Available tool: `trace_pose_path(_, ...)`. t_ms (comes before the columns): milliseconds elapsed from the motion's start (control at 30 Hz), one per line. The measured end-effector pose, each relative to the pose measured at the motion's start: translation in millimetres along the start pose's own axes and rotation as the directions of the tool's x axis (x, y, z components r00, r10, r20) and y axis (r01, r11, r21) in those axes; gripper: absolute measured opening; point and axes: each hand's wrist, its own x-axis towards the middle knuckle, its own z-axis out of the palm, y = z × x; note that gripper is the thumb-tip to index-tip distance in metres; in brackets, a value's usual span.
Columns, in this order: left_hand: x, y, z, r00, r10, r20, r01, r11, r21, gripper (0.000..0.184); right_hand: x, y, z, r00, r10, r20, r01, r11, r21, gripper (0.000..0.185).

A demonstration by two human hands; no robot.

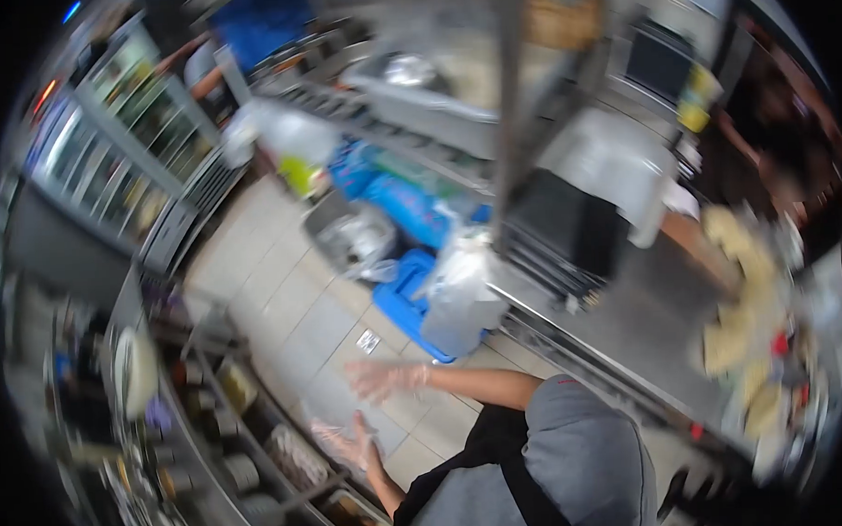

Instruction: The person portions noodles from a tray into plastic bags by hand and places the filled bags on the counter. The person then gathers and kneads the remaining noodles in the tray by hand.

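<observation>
Both my hands wear clear plastic gloves and are held over the tiled floor, blurred by motion. My right hand (388,380) reaches left from a grey sleeve, fingers spread and nothing visible in them. Below it, my left hand (351,442) has its fingers apart and thumb raised, also with nothing visible in it. The hands are apart from each other. Nearest to my left hand is a row of food containers (298,457) in the counter at the lower left. A small black-and-white patterned square (368,341) lies on the floor just above my right hand.
A blue lid or tub (400,315), plastic bags (459,299) and a grey bin (331,215) stand on the floor ahead. At right, a co-worker's arm (703,248) reaches over a steel counter (619,344). Another person (206,71) is near glass-door fridges (147,110).
</observation>
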Motion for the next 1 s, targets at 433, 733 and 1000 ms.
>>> trace_pose_path(433, -117, 76, 64, 0.659, 0.129, 0.741, 0.546, 0.597, -0.588, 0.038, -179, 66, 163, 0.163, -0.760, -0.629, 0.150, 0.649, -0.746, 0.053)
trace_pose_path(733, -260, 152, 63, 0.577, 0.562, 0.593, 0.206, 0.602, -0.772, 0.055, -341, 76, 279, -0.190, -0.858, -0.478, 0.144, 0.457, -0.878, 0.047)
trace_pose_path(1000, -439, 251, 81, 0.545, 0.663, 0.514, 0.430, 0.305, -0.850, 0.062, -514, 115, 399, -0.479, -0.840, -0.253, -0.297, 0.427, -0.854, 0.034)
